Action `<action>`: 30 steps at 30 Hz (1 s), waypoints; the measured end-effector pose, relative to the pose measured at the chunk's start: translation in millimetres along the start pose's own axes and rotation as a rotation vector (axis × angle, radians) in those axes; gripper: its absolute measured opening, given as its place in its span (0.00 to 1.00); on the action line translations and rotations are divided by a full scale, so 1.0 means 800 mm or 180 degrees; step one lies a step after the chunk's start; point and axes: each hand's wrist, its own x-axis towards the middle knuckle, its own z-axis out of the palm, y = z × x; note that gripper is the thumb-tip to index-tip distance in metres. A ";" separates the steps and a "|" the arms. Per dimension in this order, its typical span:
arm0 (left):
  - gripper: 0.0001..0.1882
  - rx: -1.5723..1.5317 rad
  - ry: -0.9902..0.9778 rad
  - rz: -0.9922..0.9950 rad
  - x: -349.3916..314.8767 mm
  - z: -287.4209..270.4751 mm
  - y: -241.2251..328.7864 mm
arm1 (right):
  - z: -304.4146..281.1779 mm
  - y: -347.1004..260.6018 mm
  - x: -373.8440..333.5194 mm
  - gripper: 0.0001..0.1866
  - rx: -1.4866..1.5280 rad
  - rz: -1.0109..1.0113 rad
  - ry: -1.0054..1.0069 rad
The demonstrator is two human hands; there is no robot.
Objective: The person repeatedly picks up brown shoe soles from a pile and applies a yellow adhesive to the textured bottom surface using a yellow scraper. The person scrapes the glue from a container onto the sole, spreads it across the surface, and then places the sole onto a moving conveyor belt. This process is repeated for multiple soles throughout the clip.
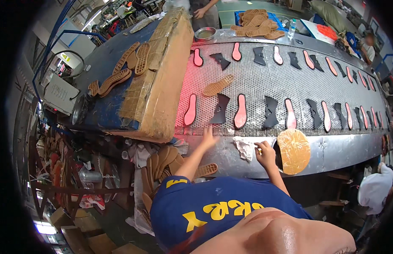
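At the near edge of the conveyor belt my left hand [209,138], slightly blurred, has its fingers stretched out just below a black cut shoe-upper piece [220,109]. Nothing shows in its fingers. My right hand [266,154] is closed, its fingertips pinched around something small and thin that I cannot make out. It is between a crumpled white cloth [244,148] and a round container with a tan, tape-covered top [293,151]. Pink-faced soles with black rims [241,111] alternate with black pieces in two rows along the belt. A brown sole [218,85] lies between the rows.
On the left, a large tape-patched machine cover [162,80] bears several brown soles [115,81]. More soles are heaped in a blue crate [255,23] across the belt, near a metal bowl [205,33] and a bottle [292,28]. Another person [205,15] stands beyond.
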 end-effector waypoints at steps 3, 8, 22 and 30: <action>0.47 0.0945 -0.0489 0.0441 -0.143 -0.004 -0.019 | -0.021 0.009 -0.019 0.11 -0.0008 0.0156 0.0066; 0.52 0.1589 -0.0673 0.0291 -0.214 -0.061 0.025 | -0.044 0.037 -0.038 0.10 0.0043 0.0189 0.0388; 0.46 0.1783 -0.1146 -0.0970 -0.177 -0.115 0.046 | -0.096 0.033 -0.046 0.19 0.0030 -0.0461 0.1136; 0.31 0.1153 0.0210 -0.0531 -0.193 -0.157 0.015 | -0.106 0.066 -0.079 0.23 0.0275 0.0549 0.0928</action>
